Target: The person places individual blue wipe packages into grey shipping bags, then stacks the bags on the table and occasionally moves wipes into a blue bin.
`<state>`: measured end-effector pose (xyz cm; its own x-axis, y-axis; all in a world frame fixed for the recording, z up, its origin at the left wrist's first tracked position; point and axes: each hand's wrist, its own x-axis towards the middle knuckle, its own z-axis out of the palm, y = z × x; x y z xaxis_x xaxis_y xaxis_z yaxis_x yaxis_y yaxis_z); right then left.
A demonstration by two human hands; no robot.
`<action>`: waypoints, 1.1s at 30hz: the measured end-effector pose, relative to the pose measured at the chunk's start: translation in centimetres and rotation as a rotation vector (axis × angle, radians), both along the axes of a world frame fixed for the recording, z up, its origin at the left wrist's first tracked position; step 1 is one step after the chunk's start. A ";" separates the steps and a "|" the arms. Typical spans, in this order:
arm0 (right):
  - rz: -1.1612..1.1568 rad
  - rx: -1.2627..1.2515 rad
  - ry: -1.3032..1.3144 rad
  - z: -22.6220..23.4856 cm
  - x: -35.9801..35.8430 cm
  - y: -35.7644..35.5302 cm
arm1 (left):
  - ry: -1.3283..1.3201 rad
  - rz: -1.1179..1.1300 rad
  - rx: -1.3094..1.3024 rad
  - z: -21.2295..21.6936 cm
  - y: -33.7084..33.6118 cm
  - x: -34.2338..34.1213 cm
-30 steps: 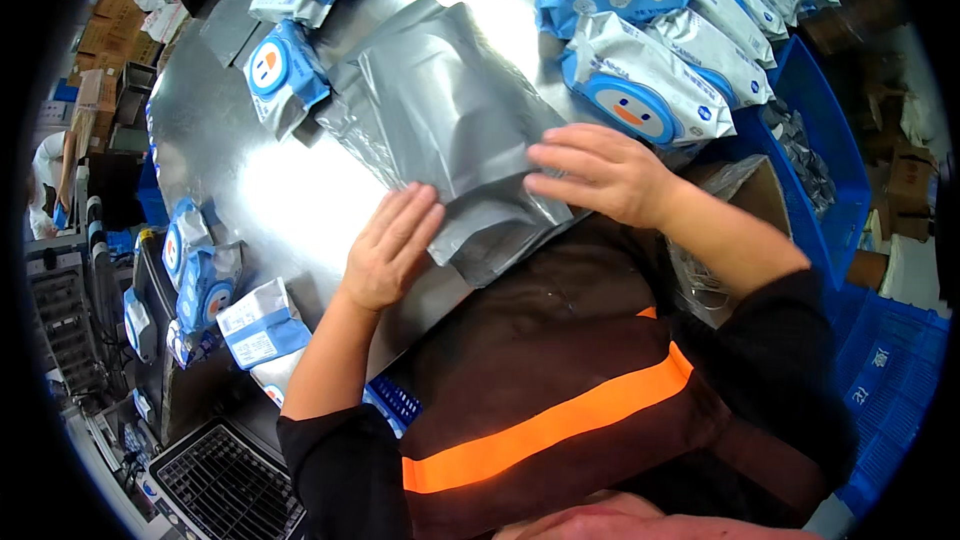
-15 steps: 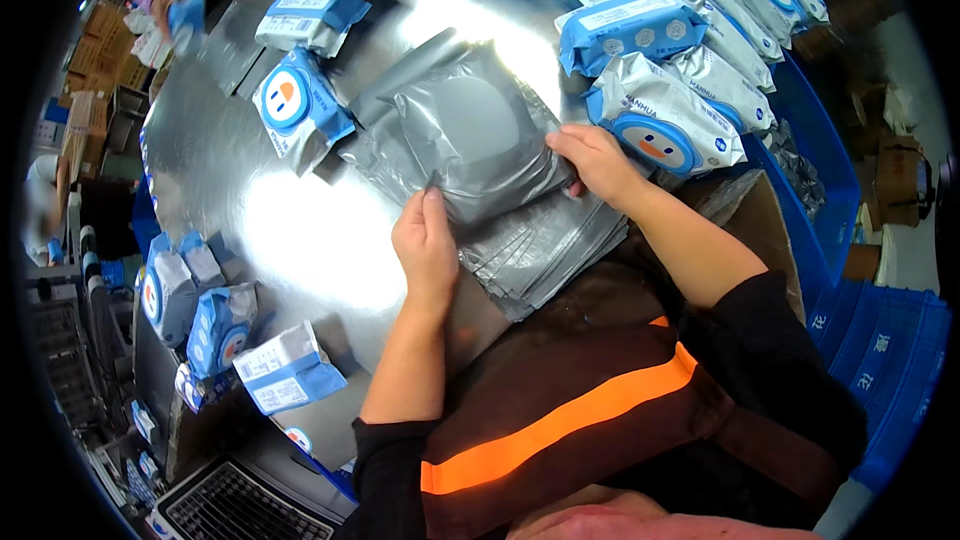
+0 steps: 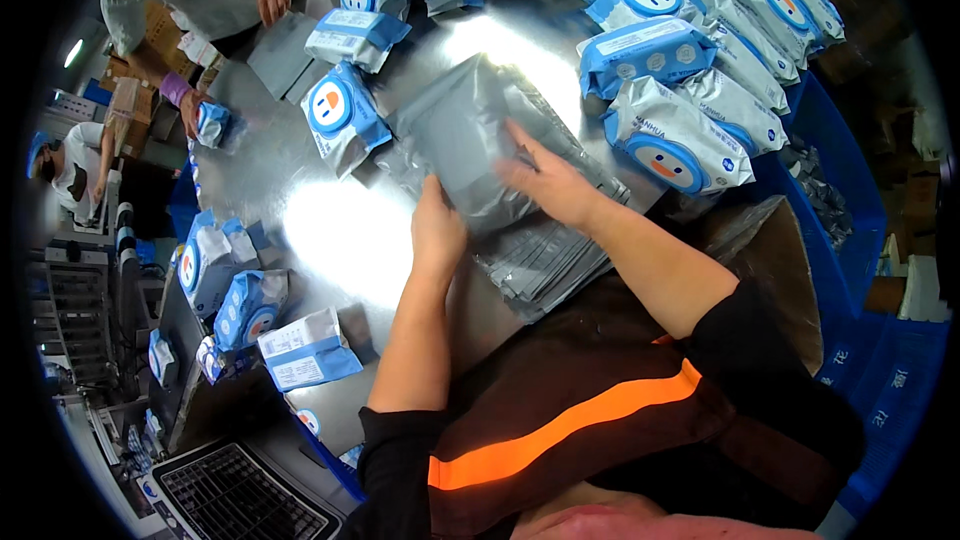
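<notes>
A filled grey plastic mailing bag point(image 3: 462, 145) is tilted up between my hands, above a stack of flat grey mailing bags point(image 3: 550, 265). My left hand point(image 3: 438, 232) is closed on its lower left edge, thumb on top. My right hand point(image 3: 556, 183) lies against the right side of the bag, its fingers smeared by motion. What is inside the bag cannot be seen. Beyond the bag, to the left, a blue and white wipes pack point(image 3: 343, 118) leans on the metal table point(image 3: 285, 165).
Several wipes packs point(image 3: 675, 130) are heaped at the right, beside a blue bin point(image 3: 835, 180). More packs point(image 3: 308, 348) line the table's left edge. At the far left, a co-worker's hands point(image 3: 272, 2) in purple cuffs work near flat grey bags and a small pack.
The bag has tipped up and turned in my hands. My right hand has shifted left across its side. The co-worker's arms now reach further into view, and my view has shifted slightly.
</notes>
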<state>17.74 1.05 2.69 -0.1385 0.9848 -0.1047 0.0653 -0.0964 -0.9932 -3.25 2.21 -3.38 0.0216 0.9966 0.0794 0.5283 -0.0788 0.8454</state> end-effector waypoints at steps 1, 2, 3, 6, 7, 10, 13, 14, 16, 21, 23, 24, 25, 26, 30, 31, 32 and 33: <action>-0.003 -0.034 0.122 0.7 0.9 -0.3 | 0.092 -0.052 -0.015 2.9 0.0 0.8; 0.010 -0.066 0.254 1.7 1.5 -1.0 | 0.193 -0.088 -0.030 4.9 0.0 1.0; 0.022 -0.100 0.387 3.2 2.2 -1.8 | 0.107 -0.093 0.087 4.1 1.3 -0.8; 0.066 -0.154 0.585 6.9 7.3 -4.5 | 0.087 0.107 0.308 4.4 8.6 -6.2; 0.046 -0.127 0.598 7.6 9.6 -5.5 | 0.408 0.333 0.536 5.2 10.4 -6.4; -0.207 0.033 0.480 10.2 16.9 -9.5 | 0.904 0.566 0.117 6.6 11.5 -5.8; -0.364 0.231 0.504 10.4 28.4 -13.8 | 0.662 0.531 0.097 4.1 13.3 -9.2; -0.671 0.277 0.385 10.3 32.2 -15.9 | 0.563 0.477 0.111 3.6 14.1 -9.3; -1.231 0.314 -0.369 8.6 39.4 -17.9 | 0.371 0.425 0.199 3.5 14.8 -9.6; -1.138 0.478 -0.519 8.2 34.1 -16.8 | -0.127 0.488 0.342 3.8 10.7 -9.7; -0.721 0.495 -0.361 8.6 22.9 -13.6 | -0.106 0.387 0.574 5.6 6.9 -6.0; -0.635 0.410 -0.290 6.9 18.7 -12.7 | -0.256 0.332 0.552 7.4 4.5 -3.3; -0.329 0.581 -0.510 6.8 15.5 -11.2 | -0.219 0.290 0.601 8.3 2.3 -1.6; -0.151 0.719 -0.617 8.0 12.0 -9.1 | -0.133 0.275 0.638 8.4 0.3 -0.5; -0.005 0.610 -0.534 8.6 3.7 -4.4 | 0.104 0.081 0.469 6.9 -8.9 5.7; -0.016 0.468 -0.641 8.5 3.2 -4.3 | 0.089 -0.088 0.397 6.8 -11.1 6.4; 0.021 0.355 -0.713 7.7 3.9 -3.6 | 0.040 -0.218 0.388 7.0 -11.9 7.0; 0.146 0.347 -0.796 6.0 5.4 -3.2 | -0.161 -0.270 0.216 5.6 -12.7 7.1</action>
